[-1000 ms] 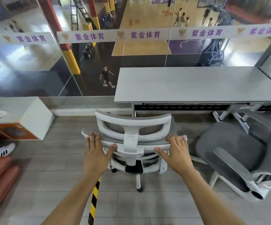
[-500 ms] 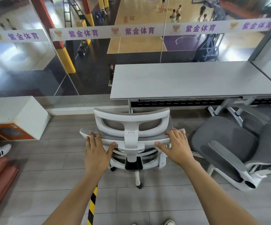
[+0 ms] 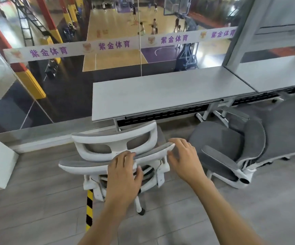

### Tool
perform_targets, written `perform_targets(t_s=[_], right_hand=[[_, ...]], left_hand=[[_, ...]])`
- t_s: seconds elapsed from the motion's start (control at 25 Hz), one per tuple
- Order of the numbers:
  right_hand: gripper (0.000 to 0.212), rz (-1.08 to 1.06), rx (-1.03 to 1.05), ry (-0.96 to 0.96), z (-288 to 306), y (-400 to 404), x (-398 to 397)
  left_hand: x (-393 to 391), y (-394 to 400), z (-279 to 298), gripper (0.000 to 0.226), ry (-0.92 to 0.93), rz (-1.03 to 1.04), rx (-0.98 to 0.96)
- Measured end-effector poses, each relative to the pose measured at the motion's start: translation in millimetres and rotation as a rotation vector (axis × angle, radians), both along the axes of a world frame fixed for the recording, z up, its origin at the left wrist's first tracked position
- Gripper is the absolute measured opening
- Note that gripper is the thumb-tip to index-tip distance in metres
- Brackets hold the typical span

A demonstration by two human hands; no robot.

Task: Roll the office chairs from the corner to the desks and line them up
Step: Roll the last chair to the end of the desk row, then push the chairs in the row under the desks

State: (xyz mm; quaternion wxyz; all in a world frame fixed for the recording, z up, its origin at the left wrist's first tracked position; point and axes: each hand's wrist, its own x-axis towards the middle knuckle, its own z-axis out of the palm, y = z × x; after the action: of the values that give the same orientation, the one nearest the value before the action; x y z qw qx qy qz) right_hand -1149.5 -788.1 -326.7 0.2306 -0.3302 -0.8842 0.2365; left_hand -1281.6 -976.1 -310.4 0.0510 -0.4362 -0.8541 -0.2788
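The left hand lies over the middle of the backrest top of the white-framed office chair, fingers fairly straight and draped on the rail near the headrest post; whether they actually curl round it cannot be told. The right hand sits at the right end of the same rail, fingers loosely spread, touching it or hovering just off it; motion blur leaves that unclear. The chair stands on the grey plank floor just short of the near left corner of the desk, its back towards the person and turned a little askew to the desk's front edge. It has a white plastic frame, grey mesh panels, a looped headrest and a castor leg showing below. The step in hand looks like the final push and squaring-up at the desk. The next move probably calls for a slight twist to face the desk edge, then a short roll forward, level with the grey neighbouring chair to its right.
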Motion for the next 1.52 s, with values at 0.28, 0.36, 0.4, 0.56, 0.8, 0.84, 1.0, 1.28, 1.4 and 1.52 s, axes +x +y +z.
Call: perform_targets(t_s=[0.28,0.36,0.4,0.56,0.8,0.84,1.0,1.28,1.4,1.52], right_hand=[[0.042,-0.187,0.046,0.11,53.4,34.7,113.2],[0.042,-0.227,0.048,0.141,62.2,50.7,151.5],[0.043,-0.244,0.046,0.153,64.9,59.5,172.2],[0.043,-0.271,0.06,0.166,68.3,103.4,272.1],[0.044,-0.326,-0.011,0.161,58.7,172.4,404.0],[0.044,-0.333,-0.027,0.156,57.5,185.6,421.8],[0.043,-0.363,-0.048,0.17,50.1,240.3,471.9],[0.044,-0.387,-0.048,0.11,36.2,365.1,528.1],[0.047,-0.394,-0.049,0.09,31.3,414.2,548.1],[0.046,-0.374,-0.102,0.054,19.6,457.8,563.8]], left_hand=[[91.1,79.0,39.2,0.036,0.005,-0.269,0.008],[126.1,104.3,47.5,0.037,0.018,-0.309,0.025],[145.9,118.2,50.2,0.037,0.031,-0.324,0.036],[244.6,176.7,53.1,0.036,0.045,-0.384,0.055],[368.7,248.4,41.7,0.039,0.035,-0.432,0.011],[385.4,261.7,40.3,0.039,0.031,-0.444,0.004],[431.3,321.6,32.7,0.038,0.009,-0.48,-0.018],[490.9,462.0,15.0,0.035,-0.047,-0.523,0.002],[511.4,523.5,5.1,0.046,-0.02,-0.546,-0.093],[534.0,569.8,-16.3,0.053,-0.06,-0.495,-0.206]])
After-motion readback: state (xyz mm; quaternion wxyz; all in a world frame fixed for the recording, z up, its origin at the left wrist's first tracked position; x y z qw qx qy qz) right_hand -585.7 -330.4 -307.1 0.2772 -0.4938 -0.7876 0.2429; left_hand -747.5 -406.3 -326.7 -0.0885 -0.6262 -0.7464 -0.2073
